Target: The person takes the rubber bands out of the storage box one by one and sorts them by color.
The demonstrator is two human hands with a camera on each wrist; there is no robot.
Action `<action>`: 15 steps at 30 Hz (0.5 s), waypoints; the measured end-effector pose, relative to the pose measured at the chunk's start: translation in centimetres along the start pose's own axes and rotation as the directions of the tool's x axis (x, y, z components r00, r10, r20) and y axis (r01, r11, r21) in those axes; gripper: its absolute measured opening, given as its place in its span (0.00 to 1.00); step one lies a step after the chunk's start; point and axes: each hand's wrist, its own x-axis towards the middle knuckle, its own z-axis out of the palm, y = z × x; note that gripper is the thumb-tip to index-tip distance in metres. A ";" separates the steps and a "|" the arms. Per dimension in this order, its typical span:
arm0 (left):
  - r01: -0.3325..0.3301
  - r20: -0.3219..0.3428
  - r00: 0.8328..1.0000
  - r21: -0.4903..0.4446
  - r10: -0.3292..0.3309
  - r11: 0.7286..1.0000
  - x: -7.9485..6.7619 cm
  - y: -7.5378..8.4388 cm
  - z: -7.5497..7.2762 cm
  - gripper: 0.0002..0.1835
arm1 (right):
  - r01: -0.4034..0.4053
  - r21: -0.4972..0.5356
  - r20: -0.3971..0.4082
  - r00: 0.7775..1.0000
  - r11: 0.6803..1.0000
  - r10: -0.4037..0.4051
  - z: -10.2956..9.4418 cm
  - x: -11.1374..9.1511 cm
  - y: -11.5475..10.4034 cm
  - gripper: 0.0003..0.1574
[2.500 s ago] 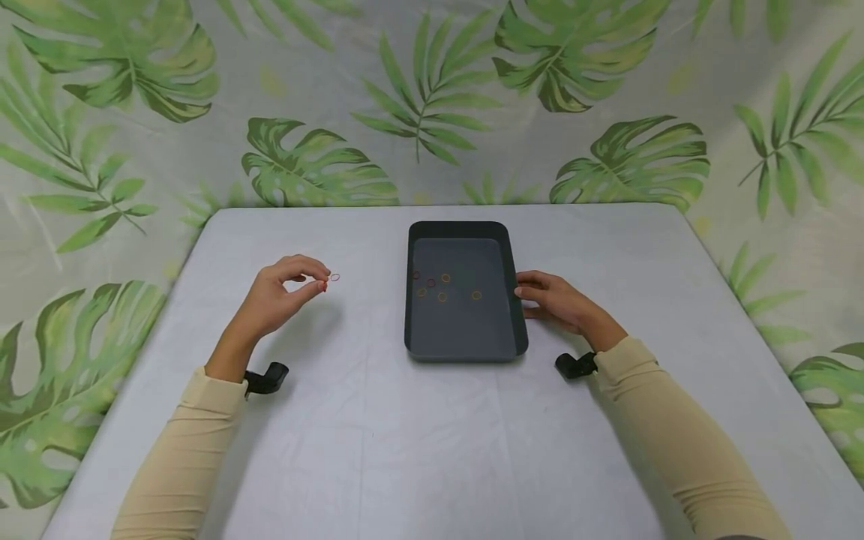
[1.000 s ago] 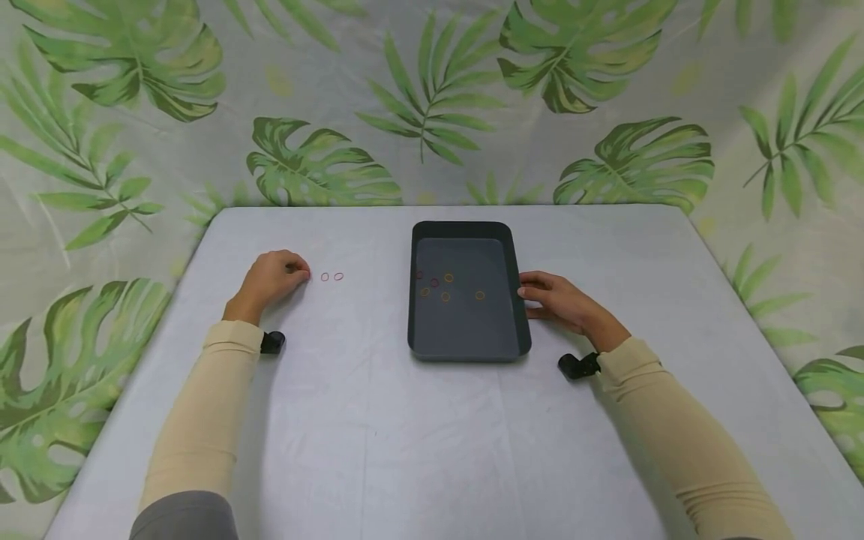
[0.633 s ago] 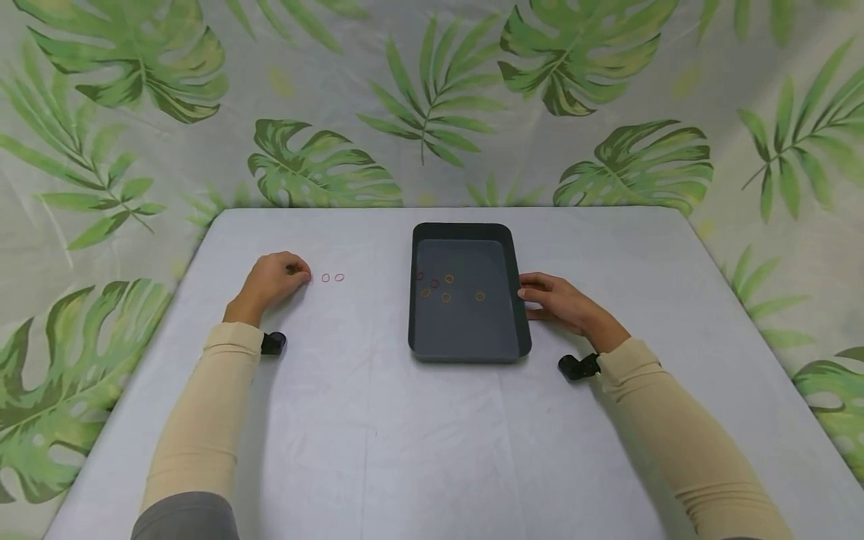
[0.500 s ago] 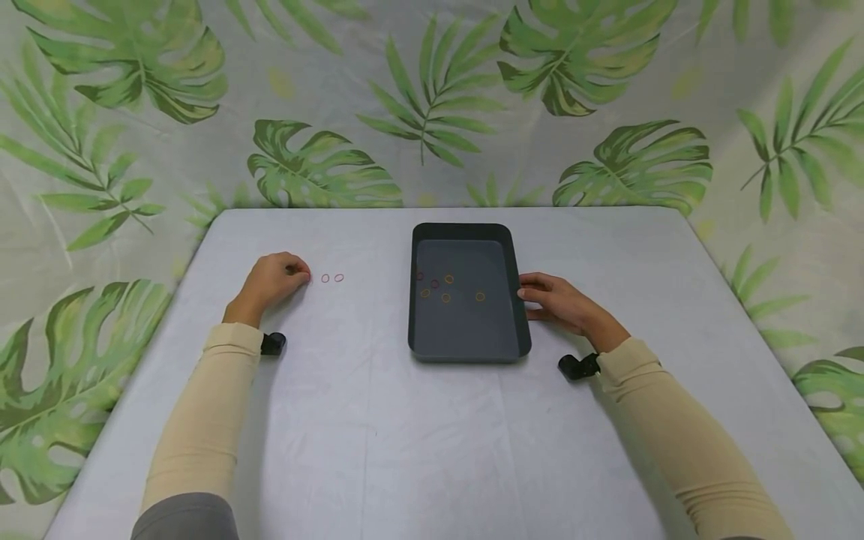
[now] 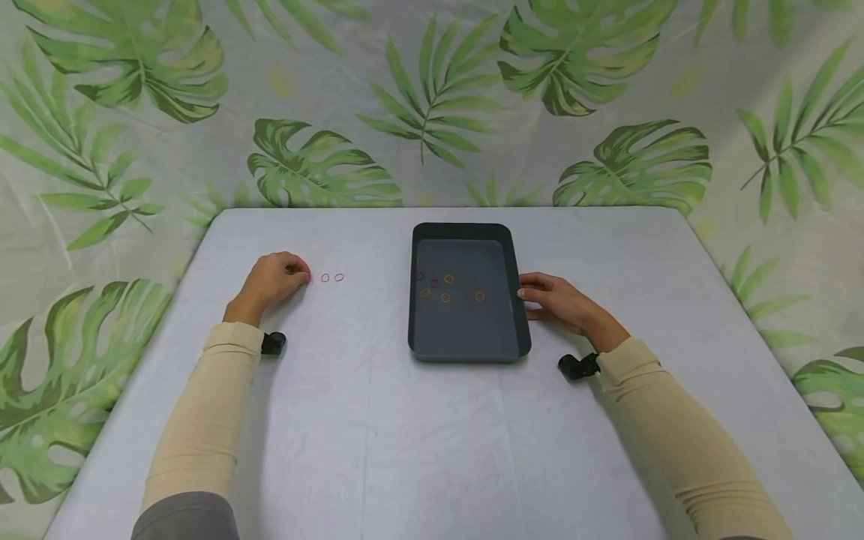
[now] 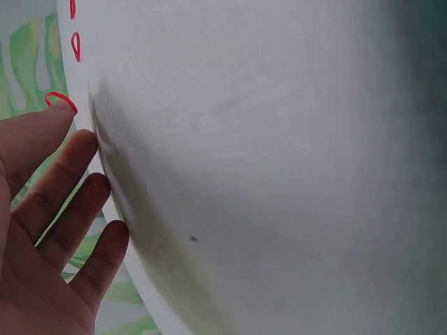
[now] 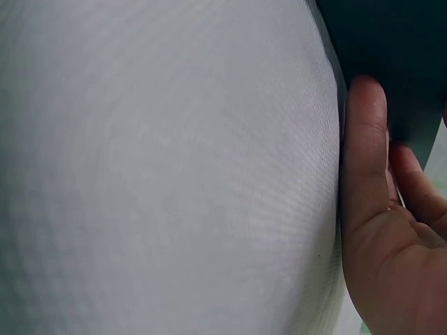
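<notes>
My left hand (image 5: 271, 281) rests low over the left part of the table, a red rubber band (image 6: 61, 100) pinched at the tip of its thumb; the index finger is mostly hidden in the left wrist view. Just to the right of this hand lie two red rubber bands (image 5: 325, 278) side by side on the cloth. A dark grey tray (image 5: 469, 334) stands near the middle with several yellow and red rubber bands (image 5: 448, 279) in it. With fairly straight fingers, my right hand (image 5: 553, 300) touches the tray's right wall from outside.
White cloth (image 5: 432, 442) covers the table, and a leaf-patterned curtain (image 5: 432, 97) hangs behind its far edge. Each wrist wears a small black camera (image 5: 577, 367).
Over the last few seconds my left hand has moved left and down to the cloth, and a second red band now lies beside the first. During the last second both hands stay put.
</notes>
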 end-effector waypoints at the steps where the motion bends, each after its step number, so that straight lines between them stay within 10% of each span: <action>1: -0.001 0.000 1.000 0.002 0.001 1.000 0.0 0.0 0.0 0.09 | 0.001 0.000 0.001 1.000 1.000 -0.001 0.0 0.0 0.0 0.36; 15: 0.008 0.004 1.000 0.005 -0.008 1.000 0.2 -0.1 0.0 0.11 | 0.010 -0.001 0.014 1.000 1.000 -0.010 -0.1 0.0 0.1 0.38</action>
